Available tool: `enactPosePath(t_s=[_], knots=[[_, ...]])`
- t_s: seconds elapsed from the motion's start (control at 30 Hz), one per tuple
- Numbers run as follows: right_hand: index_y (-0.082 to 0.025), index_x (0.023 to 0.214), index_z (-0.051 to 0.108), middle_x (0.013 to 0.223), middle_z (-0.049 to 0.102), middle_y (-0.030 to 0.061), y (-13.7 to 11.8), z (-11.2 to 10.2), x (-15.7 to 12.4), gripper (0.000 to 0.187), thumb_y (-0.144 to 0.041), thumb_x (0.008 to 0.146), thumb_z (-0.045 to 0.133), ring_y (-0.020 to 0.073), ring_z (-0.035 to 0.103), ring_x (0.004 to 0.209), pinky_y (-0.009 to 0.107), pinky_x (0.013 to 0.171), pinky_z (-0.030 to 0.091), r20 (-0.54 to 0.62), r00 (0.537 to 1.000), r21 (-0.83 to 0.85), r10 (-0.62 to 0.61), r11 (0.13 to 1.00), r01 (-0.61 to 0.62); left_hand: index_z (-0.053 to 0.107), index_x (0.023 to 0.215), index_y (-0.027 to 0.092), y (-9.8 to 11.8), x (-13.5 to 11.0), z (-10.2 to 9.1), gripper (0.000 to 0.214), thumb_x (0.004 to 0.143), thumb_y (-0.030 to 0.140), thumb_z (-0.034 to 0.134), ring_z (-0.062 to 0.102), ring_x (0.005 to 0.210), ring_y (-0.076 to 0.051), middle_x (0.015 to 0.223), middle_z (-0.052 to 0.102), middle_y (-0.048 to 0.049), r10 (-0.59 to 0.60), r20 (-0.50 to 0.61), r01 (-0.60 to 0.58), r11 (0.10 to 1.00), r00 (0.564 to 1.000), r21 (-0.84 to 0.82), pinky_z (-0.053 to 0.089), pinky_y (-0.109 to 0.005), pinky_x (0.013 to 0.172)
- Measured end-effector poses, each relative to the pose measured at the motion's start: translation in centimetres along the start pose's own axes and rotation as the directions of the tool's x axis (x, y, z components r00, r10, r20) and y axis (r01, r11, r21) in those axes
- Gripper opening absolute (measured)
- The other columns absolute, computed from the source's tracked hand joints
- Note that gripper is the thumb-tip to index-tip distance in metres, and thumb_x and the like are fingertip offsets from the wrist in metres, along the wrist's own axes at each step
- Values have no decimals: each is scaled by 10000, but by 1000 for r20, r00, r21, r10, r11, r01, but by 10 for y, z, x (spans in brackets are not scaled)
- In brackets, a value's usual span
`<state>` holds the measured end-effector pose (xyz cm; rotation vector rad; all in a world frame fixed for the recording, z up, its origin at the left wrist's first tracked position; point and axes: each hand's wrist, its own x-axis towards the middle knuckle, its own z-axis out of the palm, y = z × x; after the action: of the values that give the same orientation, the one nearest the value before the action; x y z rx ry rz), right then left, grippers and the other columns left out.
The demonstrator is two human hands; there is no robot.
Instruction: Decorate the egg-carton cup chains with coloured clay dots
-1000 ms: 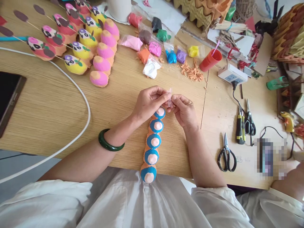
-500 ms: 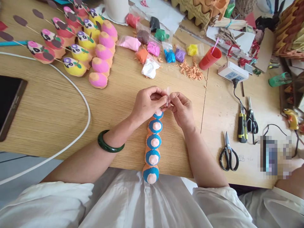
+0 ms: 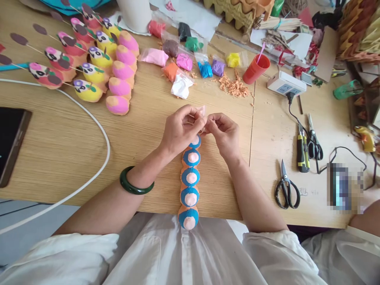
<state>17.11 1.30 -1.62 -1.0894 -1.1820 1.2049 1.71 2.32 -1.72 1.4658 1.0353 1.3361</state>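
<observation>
"Above the table (image 3: 142,130), how do we find our hands?"

"Close together, out in front of us. Our left hand (image 3: 181,128) pinches a small piece of clear plastic (image 3: 202,110), thumb and fingertips narrow around it. Our right hand (image 3: 223,134) has thumb and forefinger drawn together at the plastic's edge; we cannot tell how much they grip."

"And the row of blue mounds (image 3: 190,178)?"

"It runs from just below our hands toward us, each mound topped in pale pink. Our left hand partly covers its far end; the near end juts past the table edge, over our white shirt (image 3: 169,253)."

"What else do we have about it?"

"Black-handled scissors (image 3: 285,180) to the right, blades pointing away. Beyond our hands, a white packet (image 3: 181,86) and orange shavings (image 3: 234,85)."
</observation>
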Motion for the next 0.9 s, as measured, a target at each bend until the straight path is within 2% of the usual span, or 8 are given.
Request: enactPosePath(t_s=[0.1, 0.17, 0.27, 0.37, 0.43, 0.53, 0.63, 0.9], knots=[[-228, 839, 683, 740, 662, -41, 1, 2, -2, 511, -693, 812, 894, 117, 670, 645, 292, 630, 632, 21, 1000, -30, -13, 999, 14, 584, 815, 217, 0, 1, -2, 198, 947, 301, 705, 715, 639, -113, 745, 710, 20, 23, 29, -26, 997, 999, 75, 583, -192, 606], [-229, 825, 659, 742, 636, -47, 1, 2, -2, 434, -608, 868, 867, 111, 652, 634, 287, 611, 601, -23, 999, -97, -40, 995, 37, 566, 798, 221, -1, 2, -5, 195, 963, 257, 664, 692, 640, -112, 735, 701, 20, 117, 46, -124, 970, 992, 209, 571, -203, 629], [-234, 773, 594, 699, 549, -70, 1, -1, -1, 297, -398, 918, 795, 92, 593, 567, 275, 556, 503, -141, 984, -259, -108, 964, 69, 503, 758, 225, -3, 3, -9, 244, 949, 188, 651, 721, 773, -129, 800, 728, 4, 303, 76, -306, 852, 950, 424, 586, -228, 759], [-238, 749, 555, 685, 491, -80, 0, -4, 0, 235, -253, 908, 727, 81, 533, 555, 278, 564, 443, -181, 976, -340, -121, 939, 54, 502, 761, 228, -4, 3, -11, 230, 937, 166, 637, 762, 924, -155, 951, 780, -25, 319, 97, -322, 794, 943, 516, 602, -244, 814], [-239, 741, 553, 695, 485, -76, -1, -3, 1, 218, -221, 902, 699, 80, 504, 573, 279, 582, 438, -179, 979, -322, -96, 946, 34, 548, 775, 231, -4, 3, -13, 187, 916, 178, 659, 777, 997, -182, 1110, 796, -57, 283, 88, -286, 803, 955, 523, 627, -279, 837], [-242, 729, 568, 705, 489, -60, -4, -1, 0, 200, -199, 885, 685, 97, 497, 615, 287, 598, 436, -187, 978, -301, -92, 953, 32, 557, 734, 236, -1, 7, -16, 221, 840, 178, 742, 772, 1199, -268, 1304, 788, -76, 288, 120, -310, 837, 950, 452, 613, -430, 1109], [-248, 714, 577, 697, 498, -47, -5, 1, 0, 203, -212, 868, 705, 117, 504, 653, 289, 603, 440, -190, 976, -290, -105, 956, 47, 519, 683, 245, 2, 11, -19, 301, 781, 166, 792, 746, 1311, -319, 1203, 831, -31, 277, 199, -332, 877, 940, 348, 445, -565, 1329], [-249, 903, 679, 846, 620, -28, 0, -1, 2, 313, -509, 881, 852, 85, 508, 600, 242, 471, 425, -135, 991, -18, 4, 1000, -7, 590, 723, 247, -1, 9, -19, 150, 829, 161, 653, 799, 1061, -231, 1055, 846, -54, 245, 153, -281, 909, 957, 307, 621, -373, 993]])
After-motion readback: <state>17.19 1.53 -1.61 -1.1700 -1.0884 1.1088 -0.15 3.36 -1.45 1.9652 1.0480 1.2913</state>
